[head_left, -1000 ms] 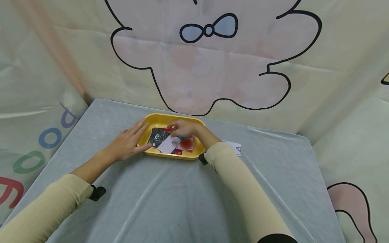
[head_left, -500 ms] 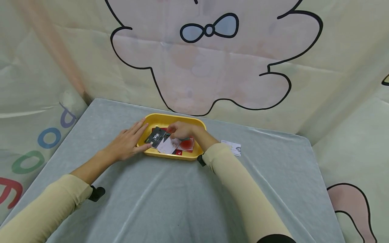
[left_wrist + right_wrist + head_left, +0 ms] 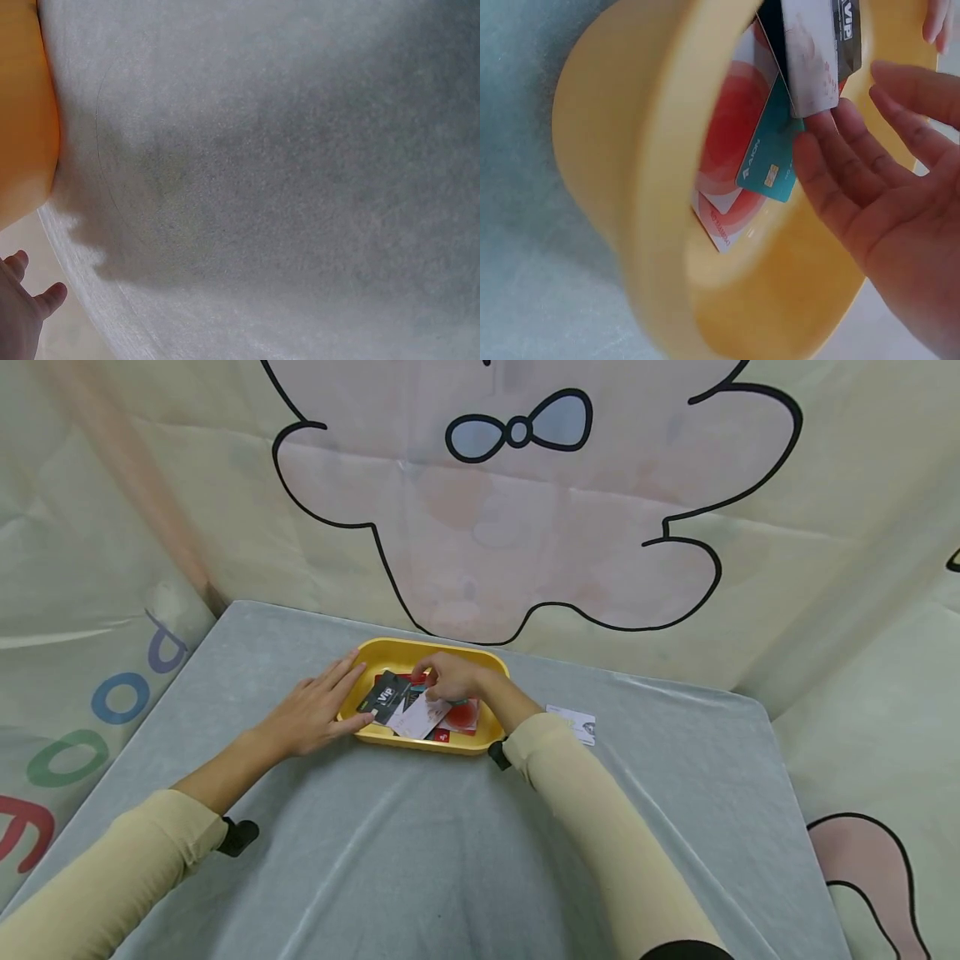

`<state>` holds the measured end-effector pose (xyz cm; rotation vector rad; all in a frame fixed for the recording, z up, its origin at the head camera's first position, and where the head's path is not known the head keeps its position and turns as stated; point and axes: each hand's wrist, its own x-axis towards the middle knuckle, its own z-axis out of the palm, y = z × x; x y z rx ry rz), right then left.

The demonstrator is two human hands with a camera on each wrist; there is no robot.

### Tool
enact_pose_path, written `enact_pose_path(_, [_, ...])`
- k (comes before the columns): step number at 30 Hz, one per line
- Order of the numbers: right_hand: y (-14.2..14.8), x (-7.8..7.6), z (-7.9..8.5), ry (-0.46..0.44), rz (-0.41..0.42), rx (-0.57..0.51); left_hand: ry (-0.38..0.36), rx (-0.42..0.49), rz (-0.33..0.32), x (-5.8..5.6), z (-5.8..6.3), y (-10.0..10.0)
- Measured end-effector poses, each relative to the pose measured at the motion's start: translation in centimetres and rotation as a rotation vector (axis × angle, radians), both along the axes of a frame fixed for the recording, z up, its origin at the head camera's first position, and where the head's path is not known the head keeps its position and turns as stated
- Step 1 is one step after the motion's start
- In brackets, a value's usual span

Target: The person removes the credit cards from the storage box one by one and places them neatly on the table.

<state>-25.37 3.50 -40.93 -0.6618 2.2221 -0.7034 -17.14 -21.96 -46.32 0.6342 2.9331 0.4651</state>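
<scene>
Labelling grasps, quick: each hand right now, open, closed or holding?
Left hand: open, resting on the rim of the yellow tray.
Right hand: at the white card inside; can't tell if it's gripped.

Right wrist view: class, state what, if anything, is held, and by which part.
A hold cannot be confirmed: the right hand has fingers at the end of the white card.

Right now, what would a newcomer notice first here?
Probably the bright yellow tray near the far edge of the table, with overlapping cards inside. The left hand is at its left end; the right hand reaches in. Behind, a big pink cartoon figure wears a blue bow.
</scene>
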Motion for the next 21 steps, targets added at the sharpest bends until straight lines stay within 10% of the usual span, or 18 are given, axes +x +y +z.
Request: enact_pose_path(21, [1.5, 0.1, 1.0, 0.061, 0.005, -0.002, 0.002, 0.001, -0.001, 0.0, 0.1, 0.1])
